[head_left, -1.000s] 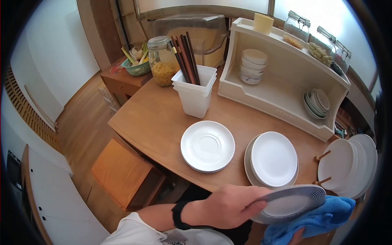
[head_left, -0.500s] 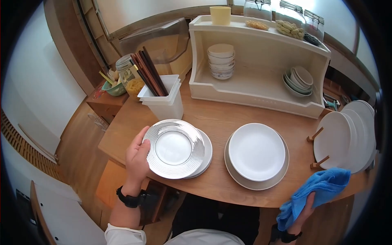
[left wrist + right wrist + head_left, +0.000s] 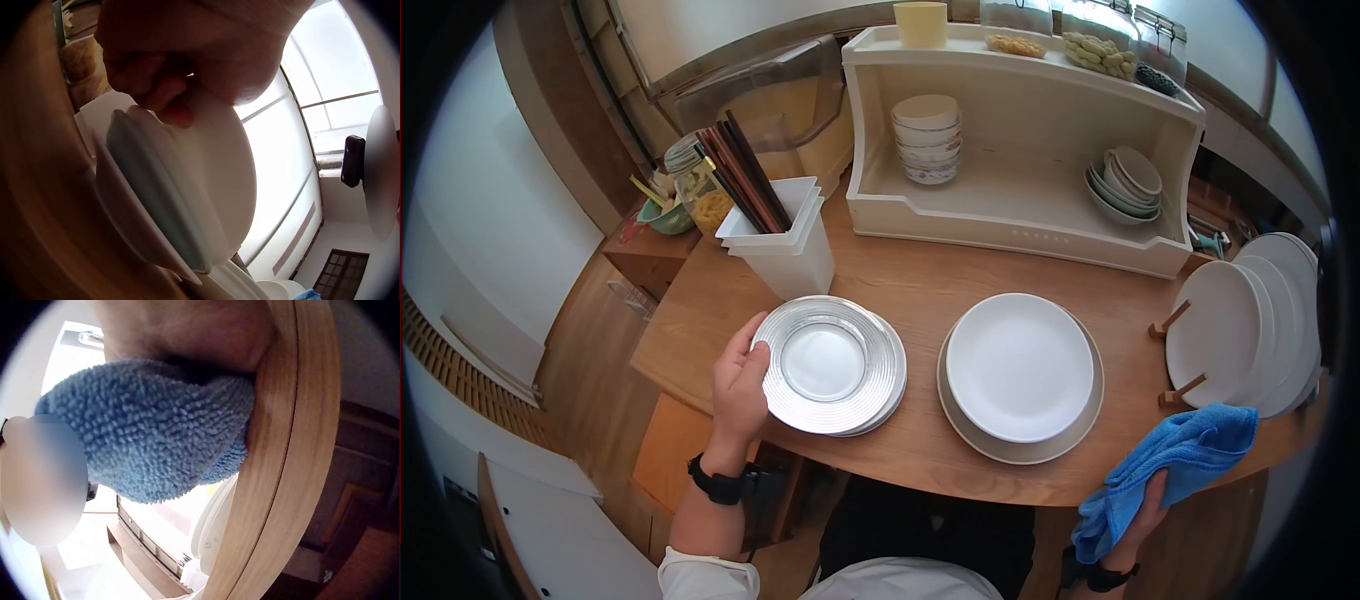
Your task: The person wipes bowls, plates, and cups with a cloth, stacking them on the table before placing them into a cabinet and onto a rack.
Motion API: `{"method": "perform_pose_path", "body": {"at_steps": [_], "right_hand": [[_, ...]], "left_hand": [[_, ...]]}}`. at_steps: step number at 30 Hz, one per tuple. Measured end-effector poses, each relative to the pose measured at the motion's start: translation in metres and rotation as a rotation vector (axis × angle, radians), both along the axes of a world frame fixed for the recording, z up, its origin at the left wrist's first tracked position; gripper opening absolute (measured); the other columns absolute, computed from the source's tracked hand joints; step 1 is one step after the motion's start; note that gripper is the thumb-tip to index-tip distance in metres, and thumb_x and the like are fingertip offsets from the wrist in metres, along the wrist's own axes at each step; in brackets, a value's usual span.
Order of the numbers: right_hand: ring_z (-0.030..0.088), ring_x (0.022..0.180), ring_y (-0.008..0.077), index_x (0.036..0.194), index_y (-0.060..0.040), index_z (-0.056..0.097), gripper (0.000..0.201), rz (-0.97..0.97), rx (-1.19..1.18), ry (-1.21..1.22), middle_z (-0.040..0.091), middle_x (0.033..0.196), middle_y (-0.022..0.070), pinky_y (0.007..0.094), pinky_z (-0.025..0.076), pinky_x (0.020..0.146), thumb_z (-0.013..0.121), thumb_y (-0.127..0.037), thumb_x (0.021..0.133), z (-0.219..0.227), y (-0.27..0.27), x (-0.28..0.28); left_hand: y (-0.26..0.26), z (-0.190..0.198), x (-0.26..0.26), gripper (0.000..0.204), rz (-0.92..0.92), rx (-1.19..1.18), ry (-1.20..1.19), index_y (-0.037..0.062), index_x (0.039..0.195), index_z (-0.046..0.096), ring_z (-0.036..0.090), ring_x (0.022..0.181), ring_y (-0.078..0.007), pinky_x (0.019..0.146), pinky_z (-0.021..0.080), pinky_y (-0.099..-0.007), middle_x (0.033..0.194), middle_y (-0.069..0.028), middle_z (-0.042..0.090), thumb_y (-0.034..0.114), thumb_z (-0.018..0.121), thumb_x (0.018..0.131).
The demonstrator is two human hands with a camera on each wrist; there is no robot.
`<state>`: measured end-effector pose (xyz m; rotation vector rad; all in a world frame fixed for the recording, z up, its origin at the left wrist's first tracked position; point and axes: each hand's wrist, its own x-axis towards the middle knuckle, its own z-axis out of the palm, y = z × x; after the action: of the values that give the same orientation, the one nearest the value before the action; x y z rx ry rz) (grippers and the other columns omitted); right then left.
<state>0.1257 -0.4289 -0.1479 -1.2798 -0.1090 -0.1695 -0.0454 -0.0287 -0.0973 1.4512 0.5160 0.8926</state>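
Note:
In the head view the left hand (image 3: 740, 390) pinches the left rim of a ridged-rim plate (image 3: 824, 364), which lies over a white plate stack on the wooden table. The left wrist view shows that hand (image 3: 181, 50) with curled fingers at the edge of stacked plates (image 3: 225, 169). At the table's right front edge, the right hand (image 3: 1142, 515) grips a blue cloth (image 3: 1175, 455); the right wrist view shows the cloth (image 3: 156, 431) bunched below the hand (image 3: 187, 331). Between the hands a white plate (image 3: 1020, 367) sits on a wider plate (image 3: 1022, 452).
A white container (image 3: 785, 262) with chopsticks stands behind the ridged plate. The cream shelf (image 3: 1010, 235) at the back holds bowls (image 3: 927, 140), with jars (image 3: 1100, 45) on top. Plates (image 3: 1215, 335) stand upright in a wooden rack at the right. A stool (image 3: 675, 450) is at the lower left.
The ridged plate went from beside the cloth at the lower right to over the left plate stack, then settled squarer on it. The right hand kept the cloth. The head view swung around.

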Motion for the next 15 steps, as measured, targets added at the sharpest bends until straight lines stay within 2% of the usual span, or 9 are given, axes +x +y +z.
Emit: {"method": "perform_pose_path", "body": {"at_steps": [4,6,12,15], "right_hand": [[0.055,0.081,0.0175,0.110,-0.0013,0.051,0.038,0.005,0.002,-0.005,0.056,0.093,0.0086,0.0298,0.045,0.072,0.056,-0.035,0.093,-0.002,-0.001,0.000],[0.055,0.081,0.0180,0.111,-0.0011,0.051,0.038,0.000,0.000,-0.001,0.056,0.093,0.0088,0.0301,0.045,0.072,0.057,-0.035,0.093,0.001,0.002,-0.002],[0.055,0.086,0.0188,0.113,-0.0003,0.051,0.042,0.062,-0.020,-0.031,0.056,0.099,0.0087,0.0312,0.045,0.077,0.057,-0.036,0.092,-0.008,-0.009,0.002],[0.055,0.090,0.0182,0.115,-0.0006,0.051,0.043,0.062,-0.023,-0.027,0.056,0.101,0.0082,0.0313,0.045,0.080,0.058,-0.036,0.092,-0.014,-0.011,0.002]], "left_hand": [[0.003,0.000,0.000,0.042,0.019,0.162,0.098,-0.0111,0.134,0.040,0.057,0.111,-0.0193,0.095,0.044,-0.0288,0.125,-0.0178,0.057,0.007,0.045,0.097],[0.008,-0.006,-0.001,0.040,0.086,0.355,0.208,-0.0099,0.131,0.046,0.059,0.108,-0.0199,0.093,0.045,-0.0288,0.121,-0.0182,0.060,0.009,0.049,0.095],[0.013,-0.014,-0.002,0.040,0.148,0.460,0.398,-0.0046,0.124,0.055,0.066,0.096,-0.0231,0.084,0.049,-0.0299,0.105,-0.0218,0.067,0.019,0.055,0.092],[0.013,-0.012,0.000,0.041,0.141,0.518,0.433,-0.0031,0.124,0.056,0.067,0.093,-0.0234,0.081,0.050,-0.0294,0.104,-0.0221,0.067,0.022,0.055,0.092]]}}
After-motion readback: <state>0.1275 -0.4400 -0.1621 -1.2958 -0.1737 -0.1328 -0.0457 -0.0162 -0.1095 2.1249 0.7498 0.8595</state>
